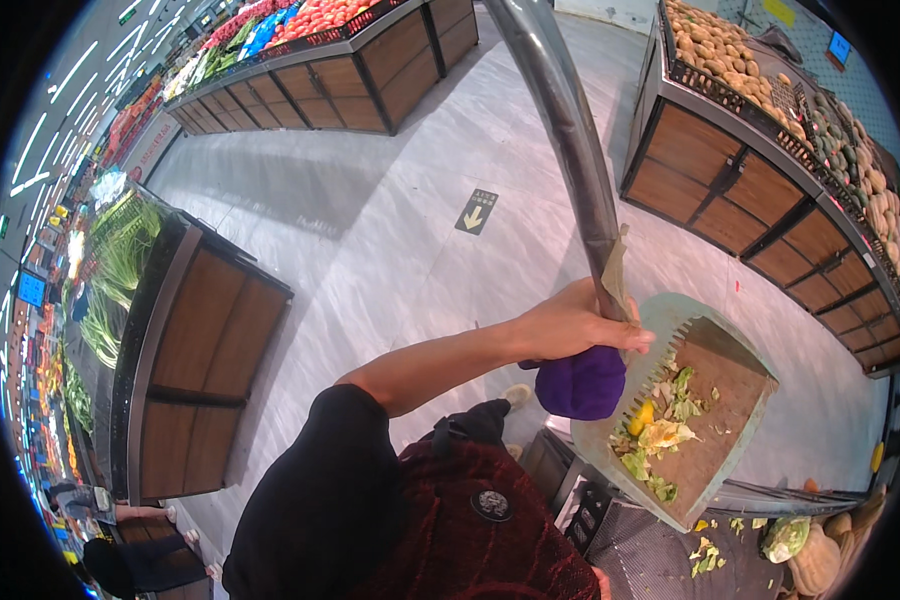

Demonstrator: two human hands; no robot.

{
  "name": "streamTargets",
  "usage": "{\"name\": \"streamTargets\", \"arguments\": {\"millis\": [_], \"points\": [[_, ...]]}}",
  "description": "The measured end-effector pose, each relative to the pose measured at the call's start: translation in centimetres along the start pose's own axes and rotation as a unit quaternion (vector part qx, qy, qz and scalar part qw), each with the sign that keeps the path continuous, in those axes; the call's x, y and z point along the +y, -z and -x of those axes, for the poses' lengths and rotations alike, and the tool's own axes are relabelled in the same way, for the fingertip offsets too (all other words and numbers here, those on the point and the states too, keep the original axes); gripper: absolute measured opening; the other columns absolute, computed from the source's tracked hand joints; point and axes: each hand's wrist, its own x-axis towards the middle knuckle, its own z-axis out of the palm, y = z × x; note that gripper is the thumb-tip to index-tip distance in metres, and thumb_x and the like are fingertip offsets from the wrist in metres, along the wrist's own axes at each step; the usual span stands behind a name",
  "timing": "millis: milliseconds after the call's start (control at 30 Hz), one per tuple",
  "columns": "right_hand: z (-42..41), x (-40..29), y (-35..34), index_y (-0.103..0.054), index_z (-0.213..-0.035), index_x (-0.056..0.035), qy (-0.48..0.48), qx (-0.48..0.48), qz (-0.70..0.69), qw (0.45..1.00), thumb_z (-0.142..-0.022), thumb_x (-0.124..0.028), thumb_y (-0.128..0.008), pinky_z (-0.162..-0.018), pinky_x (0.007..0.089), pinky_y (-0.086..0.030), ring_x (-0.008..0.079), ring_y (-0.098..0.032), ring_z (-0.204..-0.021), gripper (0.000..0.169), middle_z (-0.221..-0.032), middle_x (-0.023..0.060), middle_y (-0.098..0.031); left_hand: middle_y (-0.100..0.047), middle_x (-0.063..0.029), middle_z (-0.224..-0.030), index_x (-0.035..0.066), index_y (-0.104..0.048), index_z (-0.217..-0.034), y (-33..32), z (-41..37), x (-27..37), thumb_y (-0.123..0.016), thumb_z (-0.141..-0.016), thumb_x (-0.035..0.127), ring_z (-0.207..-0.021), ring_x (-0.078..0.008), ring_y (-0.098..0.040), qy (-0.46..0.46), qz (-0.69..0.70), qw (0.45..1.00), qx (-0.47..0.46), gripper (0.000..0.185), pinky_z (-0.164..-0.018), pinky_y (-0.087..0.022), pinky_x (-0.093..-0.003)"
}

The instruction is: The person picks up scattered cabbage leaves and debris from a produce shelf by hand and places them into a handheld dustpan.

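My left hand (570,322) grips a dark metal pole (570,135) low down, together with a dry, papery strip (615,270). Just below the fist is a purple cloth-like bundle (581,382); how it joins the pole is hidden. Beside the hand, a pale green plastic dustpan (727,465) with comb teeth hangs tilted. Yellowed leaf scraps (667,435) and a yellow piece (641,416) lie in it. Only a sliver of my right hand (602,581) shows at the bottom edge; its grip is hidden.
Under the dustpan, a dark-matted stand (645,547) bears leaf scraps (707,559), a cabbage (787,538) and a pumpkin (816,559). Wood-panelled produce stands are at left (195,360), back (330,97) and right (720,165). Two people (142,566) stand at lower left.
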Motion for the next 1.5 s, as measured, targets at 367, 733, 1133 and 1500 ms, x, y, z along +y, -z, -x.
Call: {"name": "streamTargets", "arguments": {"millis": [367,733,1133,1500], "points": [[3.8,-11.5,-2.1,-0.063,-0.099,0.0052,-0.057,0.177,0.101,0.977,-0.09,-0.011,-0.057,-0.072,0.0228,-0.045,0.0098,-0.056,-0.077,0.019,-0.088,0.0052,-0.062,-0.059,-0.0207,-0.11,-0.002,-0.056,-0.091,4.0,-6.4,0.5,-0.041,-0.093,0.018,-0.104,-0.0244,-0.052,-0.027,-0.022,0.998,-0.057,0.025,-0.099,-0.033,-0.0344],[10.0,-7.7,-3.2,-0.066,-0.095,-0.0028,-0.246,0.263,0.196,0.912,-0.076,-0.016,-0.07,-0.073,0.0307,-0.049,0.0191,-0.063,-0.075,0.023,-0.081,0.0131,-0.065,-0.042,-0.0229,-0.131,0.002,-0.052,-0.103,6.3,-12.3,0.5,-0.037,-0.098,0.025,-0.123,-0.0254,-0.036,0.086,0.089,0.977,-0.173,0.028,-0.107,-0.018,-0.0389],[6.6,-6.9,-4.1,-0.059,-0.088,-0.0041,-0.108,0.237,0.391,0.883,-0.077,-0.008,-0.063,-0.068,0.0411,-0.047,0.0339,-0.059,-0.077,0.013,-0.082,0.015,-0.059,-0.047,-0.0256,-0.122,-0.004,-0.052,-0.1,3.0,-14.5,0.8,-0.037,-0.098,0.024,-0.122,-0.0272,-0.039,0.046,0.074,0.968,-0.234,0.032,-0.11,-0.015,-0.0397],[5.3,-8.9,-4.6,-0.056,-0.098,-0.008,-0.049,0.126,0.489,0.862,-0.075,-0.001,-0.061,-0.064,0.0405,-0.047,0.0304,-0.058,-0.08,0.025,-0.091,0.0096,-0.053,-0.046,-0.0268,-0.124,-0.003,-0.05,-0.102,-0.5,-15.7,1.0,-0.038,-0.097,0.025,-0.123,-0.0287,-0.037,0.047,0.076,0.951,-0.294,0.031,-0.111,-0.014,-0.041]]}}
